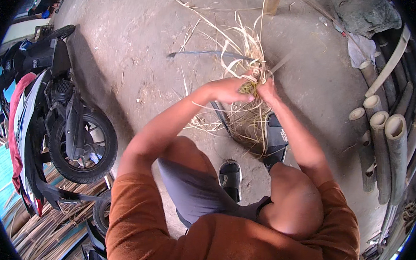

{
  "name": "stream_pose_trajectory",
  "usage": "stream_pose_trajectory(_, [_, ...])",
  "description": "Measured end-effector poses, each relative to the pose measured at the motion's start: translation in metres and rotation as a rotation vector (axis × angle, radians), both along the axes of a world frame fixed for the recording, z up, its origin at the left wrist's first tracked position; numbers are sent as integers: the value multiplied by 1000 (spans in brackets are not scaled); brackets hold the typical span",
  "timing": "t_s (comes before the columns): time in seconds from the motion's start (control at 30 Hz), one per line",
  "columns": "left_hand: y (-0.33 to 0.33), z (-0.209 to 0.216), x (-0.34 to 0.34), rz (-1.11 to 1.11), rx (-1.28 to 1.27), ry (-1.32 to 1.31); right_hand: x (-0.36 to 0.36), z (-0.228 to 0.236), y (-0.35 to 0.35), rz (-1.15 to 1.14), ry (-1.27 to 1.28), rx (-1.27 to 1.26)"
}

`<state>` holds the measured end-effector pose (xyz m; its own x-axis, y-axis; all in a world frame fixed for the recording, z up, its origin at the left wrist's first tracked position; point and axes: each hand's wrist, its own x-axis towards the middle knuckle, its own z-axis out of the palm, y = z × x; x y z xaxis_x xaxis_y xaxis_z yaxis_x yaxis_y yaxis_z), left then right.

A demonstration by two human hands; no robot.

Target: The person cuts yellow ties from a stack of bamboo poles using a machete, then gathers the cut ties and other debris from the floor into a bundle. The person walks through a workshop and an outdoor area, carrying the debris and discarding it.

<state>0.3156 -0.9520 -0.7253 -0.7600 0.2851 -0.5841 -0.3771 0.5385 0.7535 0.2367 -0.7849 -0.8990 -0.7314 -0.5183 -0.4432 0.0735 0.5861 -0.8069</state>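
Observation:
My left hand [228, 90] and my right hand [266, 89] meet in front of me, both closed on a bundle of pale bamboo strips [249, 51]. The strips fan upward and outward from my fingers, and a tangle of them hangs down between my hands toward the ground. I sit with bare knees apart, my feet in black sandals [276, 135] on the dirt floor.
A motorbike [51, 120] stands at the left, with split bamboo slats [44, 234] under it. Thick cut bamboo poles [387, 150] lie stacked at the right. A grey cloth heap [365, 15] sits at the top right. A long dark blade [203, 53] lies on the ground.

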Motion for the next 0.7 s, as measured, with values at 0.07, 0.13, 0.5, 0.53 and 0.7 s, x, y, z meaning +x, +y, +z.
stream_pose_trajectory(0.07, [-24, 17, 30, 243, 249, -146, 0, -14, 0, -96, -63, 17])
stream_pose_trajectory(0.13, [-63, 15, 78, 561, 434, -221, -3, 14, -9, -171, -148, -76])
stream_pose_trajectory(0.5, [30, -129, 188, 1483, 100, -373, -7, 48, -31, 300, 538, 220])
stream_pose_trajectory(0.53, [41, -138, 174, 1530, 169, -333, 1, 41, -32, 404, 578, 260])
stream_pose_trajectory(0.7, [47, -134, 94, 1587, 410, -363, 47, 40, -41, 725, 658, 411])
